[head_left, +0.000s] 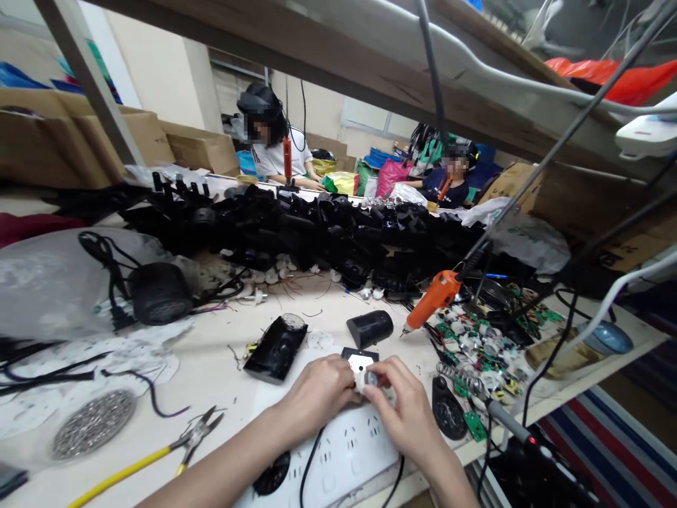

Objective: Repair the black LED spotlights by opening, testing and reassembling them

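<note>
My left hand (317, 394) and my right hand (403, 406) meet over a white power strip (343, 458) near the table's front edge. Both are closed in a pinch on a small white round part (367, 379) held between their fingertips. Just behind the fingers lies a small black square piece with a white face (360, 360). A black flat housing (276, 348) lies to the left of my hands and a black cylinder shell (369, 327) sits behind them.
An orange electric screwdriver (434, 298) hangs on a cable at right, above several green circuit boards (476, 346). Yellow-handled pliers (159, 455) lie front left beside a dish of screws (94, 422). A long heap of black parts (317, 233) crosses the table. Two people sit beyond.
</note>
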The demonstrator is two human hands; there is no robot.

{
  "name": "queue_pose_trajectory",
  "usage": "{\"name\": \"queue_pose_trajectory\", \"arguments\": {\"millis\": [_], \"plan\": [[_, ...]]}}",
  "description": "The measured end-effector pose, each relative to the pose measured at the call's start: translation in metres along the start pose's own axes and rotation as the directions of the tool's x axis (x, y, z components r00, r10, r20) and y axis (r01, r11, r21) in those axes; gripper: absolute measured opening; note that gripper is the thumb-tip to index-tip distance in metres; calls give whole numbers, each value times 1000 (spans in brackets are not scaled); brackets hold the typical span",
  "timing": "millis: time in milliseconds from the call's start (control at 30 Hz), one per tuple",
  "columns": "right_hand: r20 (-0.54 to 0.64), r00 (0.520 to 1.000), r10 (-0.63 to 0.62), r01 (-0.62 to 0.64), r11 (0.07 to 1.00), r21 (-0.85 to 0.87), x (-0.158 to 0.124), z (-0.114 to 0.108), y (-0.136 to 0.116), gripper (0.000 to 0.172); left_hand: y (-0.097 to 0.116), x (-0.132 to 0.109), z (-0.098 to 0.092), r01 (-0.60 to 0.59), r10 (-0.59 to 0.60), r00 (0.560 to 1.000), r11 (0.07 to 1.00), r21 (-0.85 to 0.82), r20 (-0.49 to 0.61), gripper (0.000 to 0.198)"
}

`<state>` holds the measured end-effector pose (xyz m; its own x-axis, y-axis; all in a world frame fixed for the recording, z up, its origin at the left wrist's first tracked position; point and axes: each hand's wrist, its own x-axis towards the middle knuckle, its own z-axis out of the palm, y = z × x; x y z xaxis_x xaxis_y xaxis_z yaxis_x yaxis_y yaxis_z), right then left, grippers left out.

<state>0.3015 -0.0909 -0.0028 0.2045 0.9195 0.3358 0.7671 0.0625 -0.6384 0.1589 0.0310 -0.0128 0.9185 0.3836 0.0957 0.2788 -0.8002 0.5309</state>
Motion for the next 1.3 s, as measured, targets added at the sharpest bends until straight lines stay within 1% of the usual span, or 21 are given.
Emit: {"name": "queue_pose_trajectory", "arguments": {"millis": [67, 133, 167, 200, 267, 300, 333, 433, 500, 567, 633, 700, 767, 867, 967, 1033, 1167, 1233, 1300], "plan": [[128, 992, -4, 0, 999, 32, -6, -5, -4, 14, -6, -2, -4, -24, 25, 1000, 999, -40, 8, 17], [225, 974, -21, 9, 998, 55, -9, -8, -6, 16, -12, -3, -7, -52, 53, 998, 995, -81, 19, 17], [252, 967, -36, 20, 998, 67, -8, -9, -7, 17, -14, -4, -8, -63, 66, 998, 993, -98, 23, 16], [253, 966, -45, 29, 997, 67, -4, -10, -6, 16, -15, -4, -9, -71, 74, 997, 991, -110, 25, 15], [183, 983, -26, 21, 999, 26, 12, -10, -3, 12, -16, -4, -9, -81, 84, 996, 989, -122, 24, 14], [118, 993, 7, -6, 1000, -14, 25, -9, 0, 14, -16, -4, -9, -82, 85, 996, 989, -122, 23, 15], [45, 998, 50, -47, 997, -66, 40, -7, 4, 18, -16, -3, -9, -81, 85, 996, 989, -120, 23, 16], [-66, 983, 169, -179, 965, -191, 95, 5, 21, 22, -14, -2, -9, -76, 79, 997, 991, -109, 25, 19], [-96, 961, 260, -276, 925, -262, 131, 17, 34, 21, -13, -2, -8, -70, 74, 997, 993, -100, 30, 19], [-93, 933, 347, -358, 880, -311, 158, 30, 45, 29, -12, -3, -8, -64, 67, 997, 994, -90, 33, 19], [-82, 908, 411, -413, 846, -337, 175, 40, 52, 34, -12, -4, -6, -54, 56, 998, 995, -80, 33, 19], [-77, 891, 448, -446, 828, -340, 182, 46, 57, 35, -11, -5, -5, -42, 44, 999, 996, -73, 30, 19], [-82, 883, 462, -462, 825, -324, 182, 46, 60, 35, -11, -6, -4, -32, 34, 999, 997, -73, 25, 19], [-101, 890, 444, -454, 851, -262, 173, 37, 61, 31, -11, -7, -4, -26, 28, 999, 996, -85, 21, 20], [-135, 911, 390, -407, 902, -145, 150, 23, 60, 25, -11, -6, -4, -27, 30, 999, 995, -99, 21, 18], [-141, 925, 354, -362, 931, -39, 127, 14, 56, 26, -10, -6, -4, -27, 29, 999, 994, -106, 18, 16], [-60, 955, 290, -278, 948, 153, 79, 1, 44, 30, -10, -7, -2, -28, 29, 999, 993, -117, 12, 14], [-13, 965, 261, -253, 946, 202, 61, -4, 37, 30, -10, -8, -1, -31, 32, 999, 992, -119, 9, 14], [36, 970, 241, -243, 945, 217, 50, -9, 34, 31, -11, -8, 1, -33, 34, 999, 993, -117, 2, 14]]}}
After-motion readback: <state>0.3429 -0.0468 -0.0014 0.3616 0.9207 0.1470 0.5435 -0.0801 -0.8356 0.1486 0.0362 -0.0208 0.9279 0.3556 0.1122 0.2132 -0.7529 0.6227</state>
